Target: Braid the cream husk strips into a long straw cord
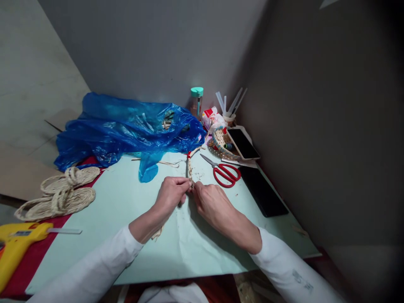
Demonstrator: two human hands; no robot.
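Note:
A thin braided straw strip (190, 168) runs away from me over the middle of the pale green sheet, a bit of red at its far end. My left hand (173, 191) pinches the near end of the strip between thumb and fingers. Right beside it, my right hand (210, 200) has its fingers closed at the same end, close to touching the left fingertips. The strip's very tip is hidden by the fingers. Some loose straw ends (157, 233) show beside my left wrist.
Red-handled scissors (226, 174) and a black phone (264, 191) lie right. Behind are a blue plastic bag (126, 128), a bottle (196, 103) and a woven basket (222, 145) with another phone (243, 144). At left are straw sandals (63, 200) and a yellow glue gun (20, 242).

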